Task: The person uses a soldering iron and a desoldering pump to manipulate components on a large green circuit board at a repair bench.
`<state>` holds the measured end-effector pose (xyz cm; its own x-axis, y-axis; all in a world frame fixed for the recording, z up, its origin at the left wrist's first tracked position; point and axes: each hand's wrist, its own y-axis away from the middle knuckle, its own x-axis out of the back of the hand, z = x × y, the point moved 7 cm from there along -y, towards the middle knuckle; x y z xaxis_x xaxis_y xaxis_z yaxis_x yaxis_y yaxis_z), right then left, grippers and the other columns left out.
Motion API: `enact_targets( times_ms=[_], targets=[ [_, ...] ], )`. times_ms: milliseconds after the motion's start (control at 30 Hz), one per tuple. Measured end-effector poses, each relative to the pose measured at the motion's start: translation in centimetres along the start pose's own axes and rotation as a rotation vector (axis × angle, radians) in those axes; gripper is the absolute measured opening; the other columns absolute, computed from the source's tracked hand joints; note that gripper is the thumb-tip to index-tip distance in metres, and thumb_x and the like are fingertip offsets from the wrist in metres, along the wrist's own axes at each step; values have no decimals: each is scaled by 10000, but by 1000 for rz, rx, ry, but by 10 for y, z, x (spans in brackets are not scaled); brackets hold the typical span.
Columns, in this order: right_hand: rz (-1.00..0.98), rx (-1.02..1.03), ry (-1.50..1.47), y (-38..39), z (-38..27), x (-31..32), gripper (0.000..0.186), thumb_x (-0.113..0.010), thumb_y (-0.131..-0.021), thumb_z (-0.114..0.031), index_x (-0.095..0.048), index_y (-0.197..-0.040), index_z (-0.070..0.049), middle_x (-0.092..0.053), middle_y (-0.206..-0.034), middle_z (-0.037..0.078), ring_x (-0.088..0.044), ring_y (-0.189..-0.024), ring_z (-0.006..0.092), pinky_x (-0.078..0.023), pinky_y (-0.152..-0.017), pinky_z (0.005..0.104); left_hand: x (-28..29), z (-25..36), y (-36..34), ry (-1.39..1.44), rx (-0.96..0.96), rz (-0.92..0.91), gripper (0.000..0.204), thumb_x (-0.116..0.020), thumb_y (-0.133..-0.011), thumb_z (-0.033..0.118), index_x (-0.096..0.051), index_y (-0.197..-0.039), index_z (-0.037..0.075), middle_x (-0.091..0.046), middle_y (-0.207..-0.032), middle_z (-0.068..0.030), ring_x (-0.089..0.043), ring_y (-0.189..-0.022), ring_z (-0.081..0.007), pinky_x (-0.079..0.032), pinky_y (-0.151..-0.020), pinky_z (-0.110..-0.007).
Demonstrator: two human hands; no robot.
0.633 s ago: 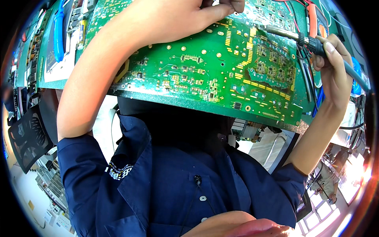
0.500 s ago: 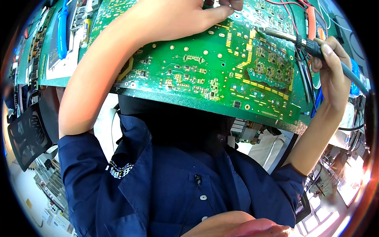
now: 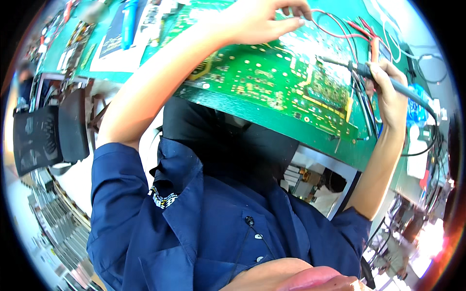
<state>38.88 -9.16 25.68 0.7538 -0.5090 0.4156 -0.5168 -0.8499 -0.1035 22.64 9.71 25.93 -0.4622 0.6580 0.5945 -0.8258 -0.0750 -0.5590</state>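
Observation:
A large green circuit board (image 3: 247, 77) lies on the green-covered bench in front of me. In my right hand (image 3: 391, 85) is a soldering iron (image 3: 361, 69), held like a pen, its metal tip pointing left over the board's right part. Whether the tip touches the board I cannot tell. My left hand (image 3: 272, 22) is over the far part of the board, fingers curled and the thumb close to the index finger. Anything pinched there is too small or too bright to make out. Glare washes out the board between the left hand and the tip.
Red test leads (image 3: 340, 35) run behind the right hand, near an orange-edged meter (image 3: 375, 48). The iron's cable (image 3: 412, 94) curves off to the right. At the left are a blue-handled tool (image 3: 128, 24) and a white sheet (image 3: 116, 62). A black chair (image 3: 73, 123) stands left of the bench.
The whole view has shifted, showing more of the bench's left side. My left hand sits slightly farther from the iron's tip. The right hand keeps its hold on the soldering iron.

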Motion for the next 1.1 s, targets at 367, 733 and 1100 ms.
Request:
enact_targets(
  times_ms=[367, 733, 1100],
  targets=[
    [24, -47, -142, 3, 23, 11, 184, -579, -902, -182, -552, -804, -29, -540, -607, 22, -476, -497, 69, -370, -462, 194, 135, -26, 69, -781, 327, 243, 288, -603, -854, 293, -611, -1050, 81, -607, -973, -127, -595, -907, -266, -477, -808, -379],
    [19, 1, -82, 1, 22, 13, 200, -578, -886, -163, -553, -741, -27, -515, -580, 14, -475, -492, 69, -360, -464, 199, 264, -221, 187, -605, 1295, 230, 728, -726, -682, 613, -661, -891, -82, -674, -860, -170, -677, -677, -241, -576, -622, -353],
    [-49, 7, -81, 4, 11, 4, 216, -617, -881, -216, -570, -760, -44, -528, -606, -1, -485, -548, 55, -375, -516, 200, 243, -61, 113, 811, 505, 702, 263, -539, -936, 157, -449, -1048, -63, -537, -1012, -171, -552, -977, -295, -438, -996, -439]
  ],
)
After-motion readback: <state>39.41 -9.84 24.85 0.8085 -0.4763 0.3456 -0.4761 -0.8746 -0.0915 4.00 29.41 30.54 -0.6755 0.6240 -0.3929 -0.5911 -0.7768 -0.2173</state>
